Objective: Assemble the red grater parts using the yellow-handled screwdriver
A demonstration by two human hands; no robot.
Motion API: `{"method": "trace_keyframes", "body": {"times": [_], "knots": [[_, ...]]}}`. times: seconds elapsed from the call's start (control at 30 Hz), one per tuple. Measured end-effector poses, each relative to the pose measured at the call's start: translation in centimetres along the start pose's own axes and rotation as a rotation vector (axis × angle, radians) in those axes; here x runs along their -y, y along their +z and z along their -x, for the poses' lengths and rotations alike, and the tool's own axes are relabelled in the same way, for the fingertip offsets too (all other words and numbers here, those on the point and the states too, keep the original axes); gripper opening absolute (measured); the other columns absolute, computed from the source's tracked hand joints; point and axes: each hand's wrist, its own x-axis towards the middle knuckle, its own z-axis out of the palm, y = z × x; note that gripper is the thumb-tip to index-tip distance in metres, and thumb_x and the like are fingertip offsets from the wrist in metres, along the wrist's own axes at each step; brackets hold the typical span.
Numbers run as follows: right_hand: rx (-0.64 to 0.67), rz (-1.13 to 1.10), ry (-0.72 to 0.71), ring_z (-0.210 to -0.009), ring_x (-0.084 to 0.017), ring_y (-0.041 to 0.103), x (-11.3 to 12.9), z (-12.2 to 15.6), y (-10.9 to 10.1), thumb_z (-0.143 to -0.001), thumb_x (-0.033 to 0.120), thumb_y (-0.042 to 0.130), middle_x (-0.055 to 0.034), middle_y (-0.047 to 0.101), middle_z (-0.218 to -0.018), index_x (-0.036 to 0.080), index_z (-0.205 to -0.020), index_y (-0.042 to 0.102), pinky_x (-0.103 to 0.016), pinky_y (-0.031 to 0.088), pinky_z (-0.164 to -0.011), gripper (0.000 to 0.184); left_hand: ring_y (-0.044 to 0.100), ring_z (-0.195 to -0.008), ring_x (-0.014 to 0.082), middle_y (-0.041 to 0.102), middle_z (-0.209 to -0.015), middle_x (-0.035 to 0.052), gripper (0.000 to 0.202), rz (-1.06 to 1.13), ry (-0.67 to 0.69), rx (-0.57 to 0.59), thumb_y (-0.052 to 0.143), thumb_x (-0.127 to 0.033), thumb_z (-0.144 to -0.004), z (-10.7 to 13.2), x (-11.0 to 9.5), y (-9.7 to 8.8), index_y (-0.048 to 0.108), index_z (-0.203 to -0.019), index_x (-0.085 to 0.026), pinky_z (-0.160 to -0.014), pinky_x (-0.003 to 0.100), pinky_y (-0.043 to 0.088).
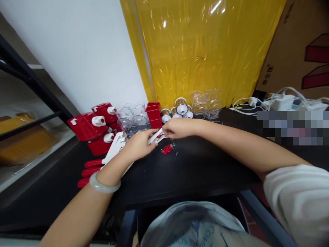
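Observation:
My left hand grips a white plastic part between thumb and fingers, tilted above the black table. At its right end my right hand is closed, the fingertips pinched together against it; what they hold is hidden. A bit of red shows inside the white part near those fingertips. Just below, a small heap of red plastic pieces lies on the table with several small metal pins. Beside my left wrist, white parts with red handles lie in a row, partly covered by my forearm.
Red housings with white knobs are stacked at the left. Clear plastic cups, red containers, white-ended cylinders and more clear cups line the back. White cables lie right. A lined bin stands below the table edge.

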Motion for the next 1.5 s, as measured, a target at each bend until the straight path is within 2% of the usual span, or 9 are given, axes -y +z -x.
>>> {"method": "trace_keyframes", "body": {"times": [0.07, 0.13, 0.2, 0.27, 0.43, 0.9, 1.07, 1.2, 1.5], "knots": [[-0.150, 0.023, -0.020, -0.073, -0.015, 0.053, -0.6, 0.0, -0.1, -0.084, 0.019, 0.063, -0.0051, 0.064, -0.086, 0.016, -0.091, 0.063, -0.028, 0.038, -0.068, 0.007, 0.075, -0.093, 0.0292, 0.079, -0.109, 0.0071, 0.054, 0.029, 0.014, -0.016, 0.064, -0.027, -0.082, 0.0, -0.1, 0.0, 0.064, -0.136, -0.024, -0.081, 0.037, 0.056], [-0.264, 0.056, -0.042, -0.087, -0.020, 0.055, -1.2, -0.1, 0.0, -0.082, 0.025, 0.069, -0.0094, 0.062, -0.100, 0.016, -0.099, 0.060, -0.031, 0.041, -0.076, 0.021, 0.075, -0.092, 0.0280, 0.078, -0.111, 0.0071, 0.055, 0.090, 0.020, -0.035, 0.065, -0.028, -0.082, 0.0, -0.2, 0.0, 0.063, -0.137, -0.022, -0.082, 0.037, 0.057], [-0.306, 0.048, -0.064, -0.098, -0.024, 0.054, -1.8, -0.1, 0.1, -0.080, 0.029, 0.072, -0.0125, 0.060, -0.110, 0.016, -0.107, 0.058, -0.035, 0.043, -0.084, 0.033, 0.075, -0.091, 0.0266, 0.078, -0.114, 0.0072, 0.056, 0.178, 0.026, -0.048, 0.066, -0.030, -0.082, 0.0, -0.4, 0.0, 0.062, -0.137, -0.021, -0.082, 0.037, 0.057], [-0.267, -0.037, -0.073, -0.098, -0.023, 0.056, -2.1, -0.1, 0.2, -0.082, 0.030, 0.071, -0.0118, 0.062, -0.109, 0.016, -0.111, 0.057, -0.035, 0.045, -0.084, 0.035, 0.075, -0.092, 0.0257, 0.077, -0.118, 0.0072, 0.056, 0.262, 0.045, -0.056, 0.067, -0.031, -0.083, 0.0, -0.5, 0.0, 0.062, -0.138, -0.020, -0.083, 0.037, 0.058], [-0.115, -0.214, -0.022, -0.080, -0.016, 0.060, -2.2, -0.1, 0.1, -0.086, 0.028, 0.066, -0.0055, 0.068, -0.093, 0.015, -0.108, 0.059, -0.027, 0.044, -0.071, 0.026, 0.075, -0.097, 0.0258, 0.075, -0.123, 0.0077, 0.054, 0.336, 0.083, -0.048, 0.069, -0.032, -0.083, 0.0, -0.7, 0.1, 0.063, -0.135, -0.020, -0.089, 0.039, 0.058], [-0.072, -0.190, 0.028, -0.073, -0.014, 0.059, -0.8, -0.2, 0.5, -0.079, 0.023, 0.068, -0.0047, 0.069, -0.090, 0.016, -0.102, 0.057, -0.024, 0.040, -0.062, 0.026, 0.075, -0.097, 0.0269, 0.076, -0.119, 0.0088, 0.057, 0.399, 0.089, 0.014, 0.072, -0.031, -0.079, 0.1, -0.5, 0.3, 0.062, -0.133, -0.018, -0.090, 0.039, 0.059], [-0.007, -0.176, -0.022, -0.074, -0.015, 0.058, -0.6, -0.3, 0.9, -0.080, 0.024, 0.066, -0.0066, 0.068, -0.093, 0.015, -0.099, 0.058, -0.025, 0.041, -0.064, 0.022, 0.074, -0.104, 0.0256, 0.073, -0.125, 0.0082, 0.052, 0.428, 0.138, 0.058, 0.071, -0.029, -0.078, 0.2, -0.6, 0.2, 0.064, -0.129, -0.019, -0.094, 0.037, 0.058], [0.066, -0.186, -0.013, -0.075, -0.015, 0.059, -0.4, -0.4, 1.0, -0.084, 0.027, 0.065, -0.0074, 0.068, -0.093, 0.014, -0.098, 0.058, -0.025, 0.042, -0.065, 0.020, 0.074, -0.102, 0.0252, 0.073, -0.126, 0.0078, 0.048, 0.416, 0.154, 0.112, 0.070, -0.031, -0.079, 0.2, -0.6, -0.1, 0.065, -0.126, -0.020, -0.091, 0.036, 0.058], [0.103, -0.238, -0.036, -0.092, -0.017, 0.063, -1.0, -0.5, 1.5, -0.089, 0.028, 0.065, -0.0092, 0.067, -0.108, 0.014, -0.109, 0.057, -0.026, 0.047, -0.075, 0.025, 0.072, -0.098, 0.0251, 0.072, -0.122, 0.0079, 0.048, 0.391, 0.143, 0.163, 0.071, -0.035, -0.078, 0.3, -1.0, -0.7, 0.062, -0.123, -0.020, -0.087, 0.036, 0.056]]}}
